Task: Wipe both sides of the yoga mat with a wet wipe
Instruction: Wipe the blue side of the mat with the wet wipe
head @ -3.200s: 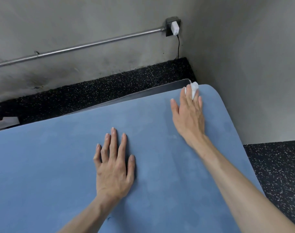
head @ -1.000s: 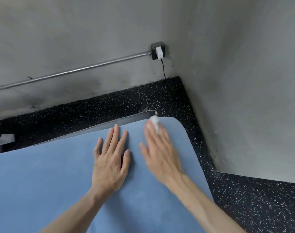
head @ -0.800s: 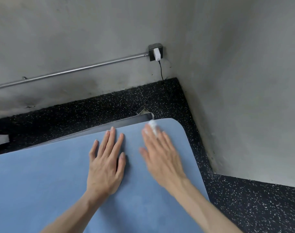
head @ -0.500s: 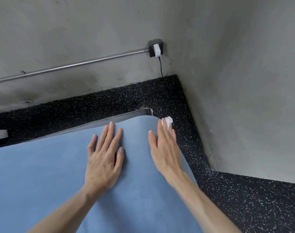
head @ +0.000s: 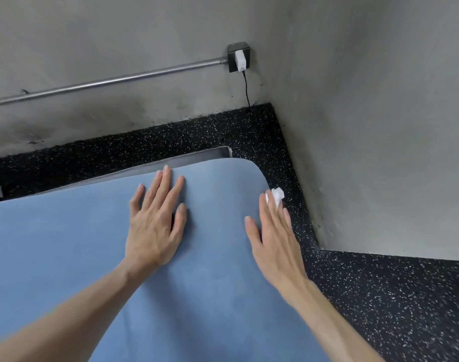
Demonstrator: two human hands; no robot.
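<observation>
**Hands flat on blue mat at corner of room**

A person's two bare forearms reached forward across a blue yoga mat (head: 66,257) that lay spread on a black speckled floor (head: 393,309). The left hand (head: 155,226) pressed flat on the mat, its fingers straight and slightly spread, the fingertips close to the mat's far edge. The right hand (head: 272,239) lay at the mat's right edge, near the rounded corner, fingers straight and close together. A crumpled white wet wipe (head: 276,195) stuck out from under those fingertips, over the speckled floor just past the edge; how the fingers held it underneath could not be made out. Beyond the left hand, a grey layer (head: 197,159) showed from beneath the mat's far edge. Farther back, two grey concrete walls (head: 380,126) met in a corner. A metal pipe (head: 105,82) ran along the far wall to a dark socket box carrying a white plug (head: 240,60), from which a thin black cable (head: 246,87) dropped to the floor.
</observation>
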